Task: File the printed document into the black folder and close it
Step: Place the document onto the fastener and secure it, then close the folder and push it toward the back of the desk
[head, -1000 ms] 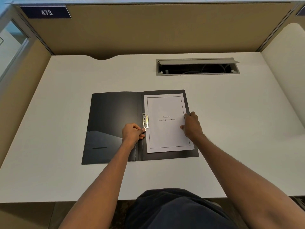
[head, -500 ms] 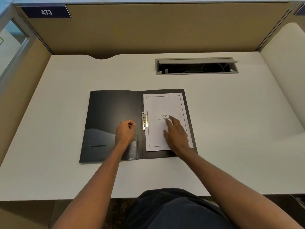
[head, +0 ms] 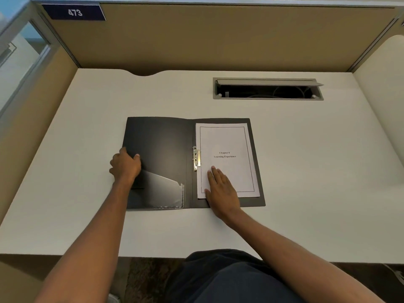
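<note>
Number plate: a dark blue plate [head: 74, 12] reading 473 sits at the far left top of the beige partition [head: 218, 38] behind the tabletop.

Tabletop: white tabletop [head: 317, 171], with a curved notch in its far edge toward the left.

Left hand: the left hand [head: 125, 166] grasps the outer left edge of the folder's left cover, thumb on the inner face and fingers curled around the edge.

Black folder: the black folder [head: 159, 145] lies open and flat near the middle of the tabletop, slightly left of centre, closer to the near edge than to the far one.

Pocket: a clear plastic pocket [head: 161, 191] covers the near part of the left cover, its top edge slanting down toward the spine.

Clip: a metal clip [head: 196, 158] stands along the spine, pressing on the left margin of the document.

Printed document: the printed document [head: 227, 141] lies on the folder's right cover, a bordered title page reading "Chapter 6 Learning Experience"; black cover shows along its right and near sides.

Right hand: the right hand [head: 220, 189] is spread flat, palm down, on the near left corner of the document, fingers extended and gripping nothing.

Cable tray: a grey cable tray [head: 267, 80] is set into the tabletop near the far edge, right of centre, its lid propped up and dark inside.
</note>
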Demonstrator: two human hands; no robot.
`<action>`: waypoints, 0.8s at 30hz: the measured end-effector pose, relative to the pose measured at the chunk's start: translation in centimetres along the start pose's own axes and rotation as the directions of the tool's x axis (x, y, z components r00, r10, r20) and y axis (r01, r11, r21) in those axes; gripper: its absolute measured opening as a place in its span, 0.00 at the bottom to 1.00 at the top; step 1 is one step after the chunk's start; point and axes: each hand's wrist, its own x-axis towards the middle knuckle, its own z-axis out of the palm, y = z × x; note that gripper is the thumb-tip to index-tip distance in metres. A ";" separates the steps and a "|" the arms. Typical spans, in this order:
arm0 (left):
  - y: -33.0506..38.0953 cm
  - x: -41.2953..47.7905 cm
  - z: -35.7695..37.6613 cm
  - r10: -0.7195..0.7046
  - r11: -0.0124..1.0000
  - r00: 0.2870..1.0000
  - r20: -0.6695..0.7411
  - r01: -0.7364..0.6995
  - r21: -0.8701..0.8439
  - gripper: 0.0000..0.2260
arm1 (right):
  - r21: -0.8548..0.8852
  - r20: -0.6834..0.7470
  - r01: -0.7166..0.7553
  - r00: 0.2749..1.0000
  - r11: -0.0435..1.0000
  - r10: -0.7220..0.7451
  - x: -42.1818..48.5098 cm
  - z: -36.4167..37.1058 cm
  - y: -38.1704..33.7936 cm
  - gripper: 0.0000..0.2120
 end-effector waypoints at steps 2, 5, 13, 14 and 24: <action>-0.2 0.4 -0.3 -0.031 0.999 0.999 0.021 0.032 -0.040 0.24 | -0.011 0.016 0.003 1.000 1.000 -0.003 -0.1 0.2 -0.1 0.30; -0.2 0.7 -0.9 -0.043 0.994 0.999 0.021 0.045 -0.095 0.22 | -0.045 0.031 0.012 0.999 0.999 -0.011 -0.2 0.4 -0.3 0.29; 1.5 0.2 -5.1 0.012 0.975 0.989 -0.147 -0.045 -0.217 0.16 | -0.103 0.069 0.022 0.998 0.994 -0.015 -0.3 0.4 -0.6 0.29; 1.9 0.0 -5.8 0.034 0.967 0.987 -0.159 -0.073 -0.245 0.14 | -0.107 0.068 0.022 0.998 0.994 -0.014 -0.2 0.4 -0.6 0.29; 8.0 -3.6 -12.0 0.288 0.879 0.958 -0.011 -0.269 -0.394 0.03 | 0.229 -0.077 -0.026 0.996 0.973 0.045 0.8 -5.8 -3.3 0.26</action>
